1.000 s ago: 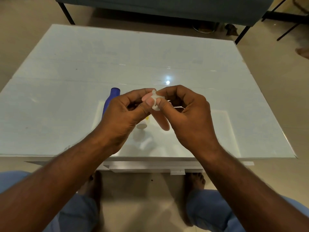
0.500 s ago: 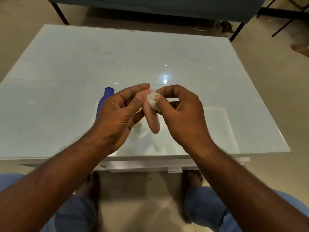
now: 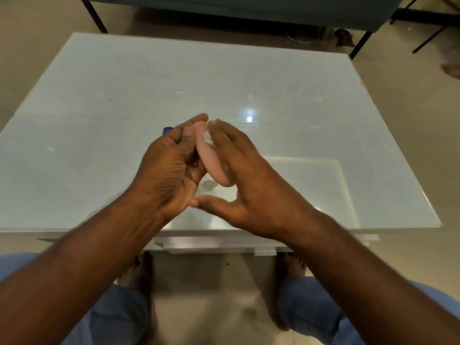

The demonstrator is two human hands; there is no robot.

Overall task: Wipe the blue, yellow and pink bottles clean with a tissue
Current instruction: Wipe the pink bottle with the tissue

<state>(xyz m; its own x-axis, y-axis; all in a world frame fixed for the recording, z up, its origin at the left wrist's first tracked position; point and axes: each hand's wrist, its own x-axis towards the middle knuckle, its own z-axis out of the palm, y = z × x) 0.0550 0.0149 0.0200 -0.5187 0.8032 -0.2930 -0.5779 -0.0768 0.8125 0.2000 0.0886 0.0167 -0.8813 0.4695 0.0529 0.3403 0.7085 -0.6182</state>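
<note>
Glass tabletop (image 3: 124, 150), beige floor (image 3: 410, 120), left hand (image 3: 169, 173) gripping pink bottle (image 3: 214, 168), right hand (image 3: 251, 185) spread flat against it.

blue bottle (image 3: 167, 130) mostly hidden behind left hand (image 3: 171, 168), tissue (image 3: 208, 140) largely covered by blurred right hand (image 3: 249, 185), sofa (image 3: 249, 8) cut off at far edge

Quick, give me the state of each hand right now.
Left hand: closed around the pink bottle, holding it above the table.
Right hand: fingers extended, pressing a small white tissue against the pink bottle.
</note>
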